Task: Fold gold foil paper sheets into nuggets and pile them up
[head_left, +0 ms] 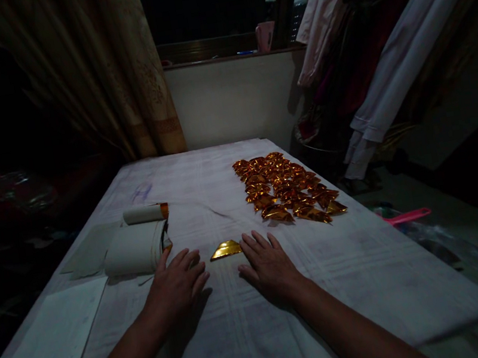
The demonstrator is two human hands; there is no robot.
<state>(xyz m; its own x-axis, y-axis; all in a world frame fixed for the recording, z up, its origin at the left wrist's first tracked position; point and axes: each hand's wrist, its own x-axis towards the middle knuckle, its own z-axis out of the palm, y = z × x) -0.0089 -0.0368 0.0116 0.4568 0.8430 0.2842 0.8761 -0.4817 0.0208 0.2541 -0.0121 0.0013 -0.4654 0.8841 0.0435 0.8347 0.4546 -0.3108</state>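
A flat, folded piece of gold foil paper [226,249] lies on the cloth-covered table between my two hands. My right hand [267,259] rests palm down with its fingers stretched out, the fingertips touching or covering the foil's right end. To the left, my left hand [178,282] is held over the cloth with its fingers apart and nothing in them. Just beyond its fingertips is a curled stack of grey-white paper sheets [132,250] with a gold edge, and a rolled part [142,214] sits on its far side.
Many folded gold foil pieces [285,186] lie grouped at the table's far right. A pale flat sheet [44,355] covers the near left. Clothes [401,56] hang at right, a curtain [113,72] at left. A pink mug [265,37] stands on the windowsill.
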